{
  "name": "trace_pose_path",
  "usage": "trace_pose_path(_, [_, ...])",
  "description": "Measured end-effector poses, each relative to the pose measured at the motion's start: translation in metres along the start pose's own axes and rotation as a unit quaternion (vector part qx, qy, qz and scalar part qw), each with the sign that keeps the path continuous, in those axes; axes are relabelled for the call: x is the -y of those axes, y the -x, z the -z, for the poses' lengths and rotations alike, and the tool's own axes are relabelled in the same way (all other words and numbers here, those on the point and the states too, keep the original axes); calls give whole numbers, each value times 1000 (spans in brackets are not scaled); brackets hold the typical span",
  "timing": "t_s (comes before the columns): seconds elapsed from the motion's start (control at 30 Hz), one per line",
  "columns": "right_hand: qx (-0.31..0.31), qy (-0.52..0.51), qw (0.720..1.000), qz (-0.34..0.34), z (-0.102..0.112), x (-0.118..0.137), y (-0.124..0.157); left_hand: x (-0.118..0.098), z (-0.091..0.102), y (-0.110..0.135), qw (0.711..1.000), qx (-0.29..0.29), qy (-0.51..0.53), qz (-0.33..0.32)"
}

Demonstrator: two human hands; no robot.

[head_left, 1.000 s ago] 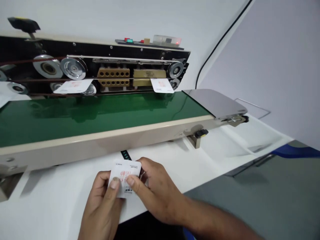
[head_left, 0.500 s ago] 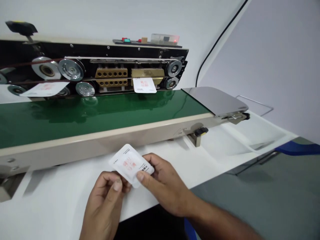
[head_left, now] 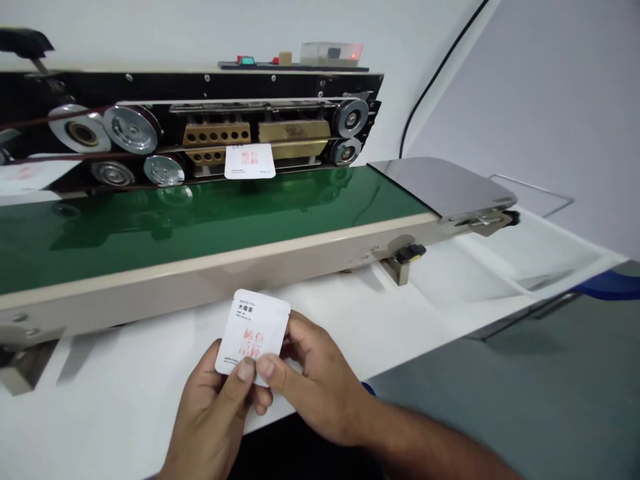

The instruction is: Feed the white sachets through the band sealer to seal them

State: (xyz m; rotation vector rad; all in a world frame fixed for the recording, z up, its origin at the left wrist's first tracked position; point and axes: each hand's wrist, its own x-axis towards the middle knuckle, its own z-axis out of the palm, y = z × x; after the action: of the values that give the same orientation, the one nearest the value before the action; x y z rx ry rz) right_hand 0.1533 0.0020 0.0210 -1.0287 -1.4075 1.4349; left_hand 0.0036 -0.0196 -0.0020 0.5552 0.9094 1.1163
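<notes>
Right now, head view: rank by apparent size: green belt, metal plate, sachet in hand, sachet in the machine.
1. Green belt
2. Metal plate
3. Tie: sachet in hand, sachet in the machine; the held one looks larger but sits nearer the camera.

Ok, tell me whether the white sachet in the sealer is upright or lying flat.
Upright: the white sachet stands on edge in the sealer, above the green conveyor belt.

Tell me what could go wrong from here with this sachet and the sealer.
Fingers could get caught: the left hand and right hand hold the sachet close to the green conveyor, and the pulleys look unguarded. The other sachet sits by the brass blocks, so one fed in too close might overlap it.
</notes>
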Motion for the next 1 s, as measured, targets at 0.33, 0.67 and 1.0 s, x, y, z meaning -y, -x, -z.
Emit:
trace_pose_path(0.33, [142, 149, 978, 43, 17, 21, -1, 2, -1, 3, 999, -18, -37, -8])
trace_pose_path(0.67, [63, 34, 997, 19, 17, 17, -6, 0, 5, 5, 982, 33, -187, -9])
trace_pose_path(1.0, [1, -40, 999, -26, 29, 20, -14, -4, 3, 3, 969, 40, -245, -1])
